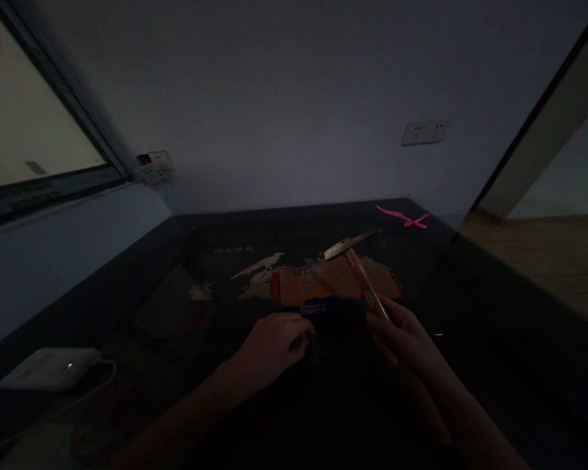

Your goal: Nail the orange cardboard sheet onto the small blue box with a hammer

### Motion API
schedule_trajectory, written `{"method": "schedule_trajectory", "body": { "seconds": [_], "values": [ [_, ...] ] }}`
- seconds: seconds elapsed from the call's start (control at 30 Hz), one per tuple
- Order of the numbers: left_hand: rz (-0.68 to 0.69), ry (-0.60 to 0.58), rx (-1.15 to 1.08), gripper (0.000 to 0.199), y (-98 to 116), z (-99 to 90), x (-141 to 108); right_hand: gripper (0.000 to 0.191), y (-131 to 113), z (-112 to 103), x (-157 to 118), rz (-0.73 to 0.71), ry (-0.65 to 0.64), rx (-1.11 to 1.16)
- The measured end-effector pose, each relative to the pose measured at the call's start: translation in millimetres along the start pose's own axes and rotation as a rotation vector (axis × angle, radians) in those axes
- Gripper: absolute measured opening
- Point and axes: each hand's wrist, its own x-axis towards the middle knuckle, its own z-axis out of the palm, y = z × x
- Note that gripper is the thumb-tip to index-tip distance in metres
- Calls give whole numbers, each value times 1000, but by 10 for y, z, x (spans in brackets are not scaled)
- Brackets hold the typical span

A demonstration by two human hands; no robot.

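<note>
My right hand (404,336) is wrapped around the wooden handle of a hammer (365,277), whose metal head is raised and points away from me. Behind the hammer lies an orange-brown piece with dark specks (308,282) and a red left end. My left hand (281,336) rests low over the dark table with its fingers curled in. What they hold, if anything, is too dark to make out. A small blue item with a pale label (314,307) lies just past the left fingertips, against the near edge of the speckled piece.
A white device (51,369) with a cable lies at the left of the dark table (176,405). A pink ribbon (406,219) is at the far right corner. Wall sockets (424,132) are on the wall behind. The room is dim.
</note>
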Motion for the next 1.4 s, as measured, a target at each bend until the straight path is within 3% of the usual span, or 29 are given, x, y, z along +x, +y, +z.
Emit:
{"method": "schedule_trajectory", "body": {
  "seconds": [0.1,0.2,0.27,0.37,0.63,1.03,1.4],
  "values": [
    [-15,183,-170,14,-67,-213,122,46,0,16,5,24,5,-13],
    [-35,428,-257,12,-222,-327,409,46,-3,37,14,34,23,-28],
    [-20,541,-313,11,-335,-331,628,47,-3,48,22,29,24,-27],
    [-17,621,-368,9,-464,-251,890,47,10,50,34,32,11,-34],
    [-52,498,-496,12,-638,-11,1051,45,46,29,43,57,18,-30],
    [-22,483,-495,6,-649,25,1044,54,-12,71,36,84,12,-54],
    [-20,465,-508,6,-663,58,1042,51,17,92,41,91,20,-74]
  ]
}}
